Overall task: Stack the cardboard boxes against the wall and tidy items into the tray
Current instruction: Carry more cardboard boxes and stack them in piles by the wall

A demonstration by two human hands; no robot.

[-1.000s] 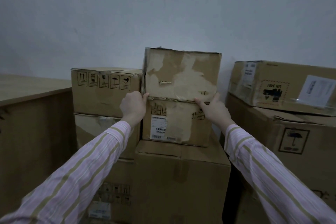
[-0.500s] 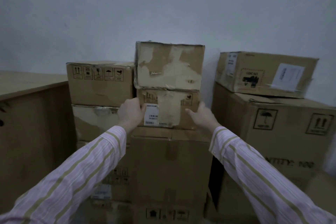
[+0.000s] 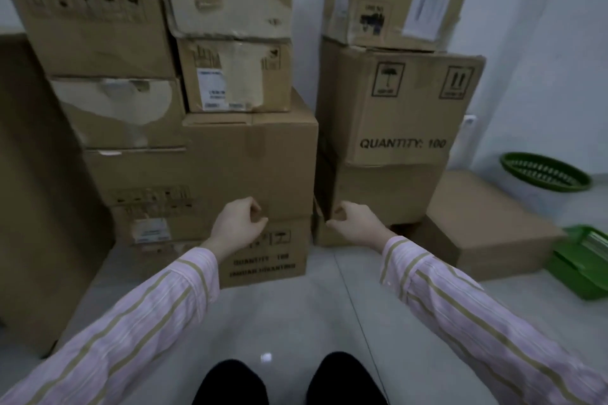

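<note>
Worn cardboard boxes (image 3: 250, 154) stacked against the white wall (image 3: 526, 43).
Scuffed, tape-torn brown cartons stand in three columns; the green tray (image 3: 582, 268) lies far right. The left hand (image 3: 238, 227) and right hand (image 3: 357, 223) hang before the lowest boxes, fingers (image 3: 255, 207) loosely curled, holding nothing.

boxes (image 3: 250, 154) stacked against wall (image 3: 526, 26), tray (image 3: 584, 265) on floor, right

Roughly a dozen cardboard boxes (image 3: 250, 164) stand in three stacks along the floor's far edge: four on the left, four in the middle, three or four on the right, where the lowest are too hidden to count. One flat box (image 3: 487, 227) lies alone. At the floor's right edge are one green basket (image 3: 546, 171) and one green tray (image 3: 582, 266). There are two hands, a left hand (image 3: 238, 223) and a right hand (image 3: 357, 223), and one wooden cabinet (image 3: 33, 174).
</note>
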